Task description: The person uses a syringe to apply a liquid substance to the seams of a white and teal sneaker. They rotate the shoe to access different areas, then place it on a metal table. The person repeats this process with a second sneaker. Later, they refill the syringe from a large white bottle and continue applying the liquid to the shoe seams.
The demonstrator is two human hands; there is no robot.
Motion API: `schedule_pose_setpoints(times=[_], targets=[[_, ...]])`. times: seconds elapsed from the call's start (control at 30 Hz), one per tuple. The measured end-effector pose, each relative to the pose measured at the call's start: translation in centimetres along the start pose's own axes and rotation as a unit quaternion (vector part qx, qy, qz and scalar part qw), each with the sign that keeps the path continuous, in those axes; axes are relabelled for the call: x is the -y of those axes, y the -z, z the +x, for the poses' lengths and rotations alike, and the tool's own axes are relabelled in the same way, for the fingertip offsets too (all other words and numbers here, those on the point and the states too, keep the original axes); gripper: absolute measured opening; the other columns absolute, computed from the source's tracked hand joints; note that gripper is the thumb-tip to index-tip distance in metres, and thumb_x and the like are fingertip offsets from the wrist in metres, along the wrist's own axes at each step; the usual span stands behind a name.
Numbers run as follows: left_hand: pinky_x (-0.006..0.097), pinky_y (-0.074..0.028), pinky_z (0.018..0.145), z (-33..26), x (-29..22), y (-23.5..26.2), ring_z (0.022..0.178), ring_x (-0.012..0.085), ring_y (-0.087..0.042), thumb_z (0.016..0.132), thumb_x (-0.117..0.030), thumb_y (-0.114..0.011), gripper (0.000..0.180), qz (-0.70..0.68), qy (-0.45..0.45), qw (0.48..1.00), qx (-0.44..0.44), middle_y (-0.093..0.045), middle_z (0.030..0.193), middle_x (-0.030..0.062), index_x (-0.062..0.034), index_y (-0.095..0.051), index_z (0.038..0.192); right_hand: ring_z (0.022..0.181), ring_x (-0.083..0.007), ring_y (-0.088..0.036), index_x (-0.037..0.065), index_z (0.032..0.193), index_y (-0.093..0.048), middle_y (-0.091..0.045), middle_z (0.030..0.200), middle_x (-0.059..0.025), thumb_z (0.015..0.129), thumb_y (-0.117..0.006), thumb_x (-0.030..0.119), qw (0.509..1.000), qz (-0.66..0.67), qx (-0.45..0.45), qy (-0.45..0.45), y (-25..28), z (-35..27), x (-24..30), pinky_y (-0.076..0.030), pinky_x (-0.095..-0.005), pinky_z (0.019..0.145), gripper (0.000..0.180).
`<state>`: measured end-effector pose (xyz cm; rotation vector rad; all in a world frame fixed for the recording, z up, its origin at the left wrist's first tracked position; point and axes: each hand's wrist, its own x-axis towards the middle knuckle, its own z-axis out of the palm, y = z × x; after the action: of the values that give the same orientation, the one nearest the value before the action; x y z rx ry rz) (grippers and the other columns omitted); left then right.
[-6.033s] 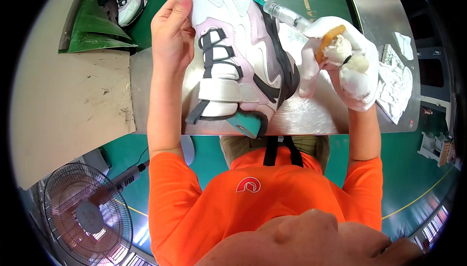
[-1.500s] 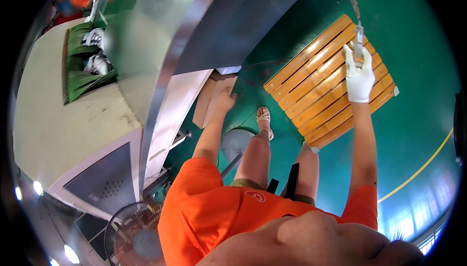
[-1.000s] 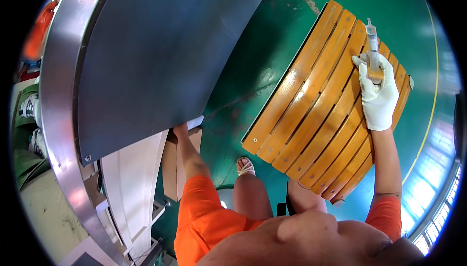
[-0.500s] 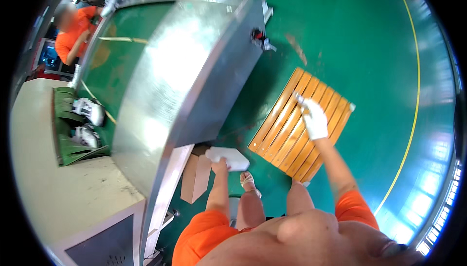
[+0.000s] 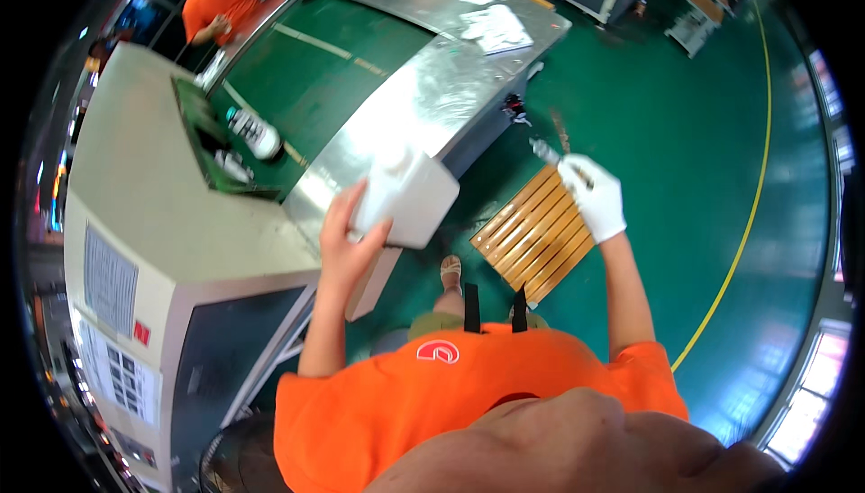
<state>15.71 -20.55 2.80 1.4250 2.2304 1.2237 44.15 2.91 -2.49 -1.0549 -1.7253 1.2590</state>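
Note:
My bare left hand (image 5: 350, 239) is closed on a white plastic jug (image 5: 410, 203), gripping its near left side. The jug is tilted, over the near edge of the metal table (image 5: 369, 146). My right hand (image 5: 593, 194), in a white glove, is closed around a small, slim, greyish object (image 5: 544, 151) that sticks out past the fingers toward the left. It looks like a little bottle or nozzle, but its exact kind is too small to tell. Below the right hand a slatted wooden platform (image 5: 532, 245) lies on the green floor.
White cloths (image 5: 497, 30) lie on the table's far end. Sneakers (image 5: 254, 133) sit by the opening of a beige machine (image 5: 225, 214) at left. A person in orange (image 5: 230, 2) stands across the table. A cart (image 5: 698, 20) stands far right.
My left hand has raised the white jug from low beside the cardboard box to table height. My right hand still holds the slim object. My view has tilted up.

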Motion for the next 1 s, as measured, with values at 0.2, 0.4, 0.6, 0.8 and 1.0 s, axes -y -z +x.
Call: schedule_pose_setpoints(times=[0.2, 0.4, 0.6, 0.8, 1.0], targets=[[0.032, -0.049, 0.081, 7.3, 6.1, 3.8, 0.105, 0.0242, -0.056, 0.069, -0.018, -0.074, 0.058, 0.002, -0.081, 0.997, -0.017, -0.058, 0.117, 0.0121, -0.0127, -0.061, 0.125, 0.07, -0.0284, -0.06, 0.015, 0.094, -0.072, -0.06, 0.072, -0.0116, 0.085, -0.065, 0.032, 0.897, -0.334, 0.134, 0.255, -9.7, 7.3, 17.6, -0.048, -0.0375, 0.065, 0.021], [0.03, -0.048, 0.08, 8.6, 7.4, 4.5, 0.11, 0.0209, -0.054, 0.071, -0.019, -0.073, 0.059, -0.083, -0.056, 0.994, 0.051, -0.054, 0.125, 0.01, -0.0141, -0.059, 0.128, 0.075, -0.0306, -0.062, 0.014, 0.09, -0.07, -0.063, 0.076, -0.0114, 0.085, -0.063, 0.031, 0.757, -0.526, 0.233, 0.31, -17.0, 10.9, 20.9, -0.05, -0.0409, 0.069, 0.019], [0.034, -0.047, 0.087, 7.0, 8.9, 2.5, 0.117, 0.0276, -0.051, 0.072, -0.021, -0.076, 0.082, -0.066, -0.051, 0.996, -0.035, -0.049, 0.133, 0.0141, -0.013, -0.038, 0.143, 0.072, -0.033, -0.062, 0.013, 0.082, -0.071, -0.064, 0.073, -0.0134, 0.081, -0.068, 0.029, 0.704, -0.575, 0.274, 0.314, -18.7, 10.9, 23.0, -0.05, -0.0406, 0.068, 0.017], [0.041, -0.039, 0.102, 6.8, 9.2, 1.7, 0.121, 0.0355, -0.048, 0.071, -0.022, -0.078, 0.085, -0.07, -0.054, 0.993, -0.077, -0.049, 0.132, 0.0189, -0.0096, -0.034, 0.142, 0.072, -0.0326, -0.062, 0.011, 0.077, -0.07, -0.063, 0.07, -0.0133, 0.08, -0.069, 0.029, 0.667, -0.588, 0.263, 0.375, -19.2, 11.4, 22.7, -0.05, -0.041, 0.067, 0.019], [0.041, -0.038, 0.104, 6.6, 9.2, 1.8, 0.125, 0.035, -0.046, 0.072, -0.022, -0.079, 0.086, -0.097, -0.041, 0.992, -0.062, -0.046, 0.136, 0.0203, -0.0092, -0.032, 0.143, 0.073, -0.0321, -0.063, 0.008, 0.071, -0.071, -0.063, 0.068, -0.0131, 0.08, -0.068, 0.028, 0.574, -0.657, 0.292, 0.393, -21.6, 11.5, 23.7, -0.05, -0.0403, 0.069, 0.022]])
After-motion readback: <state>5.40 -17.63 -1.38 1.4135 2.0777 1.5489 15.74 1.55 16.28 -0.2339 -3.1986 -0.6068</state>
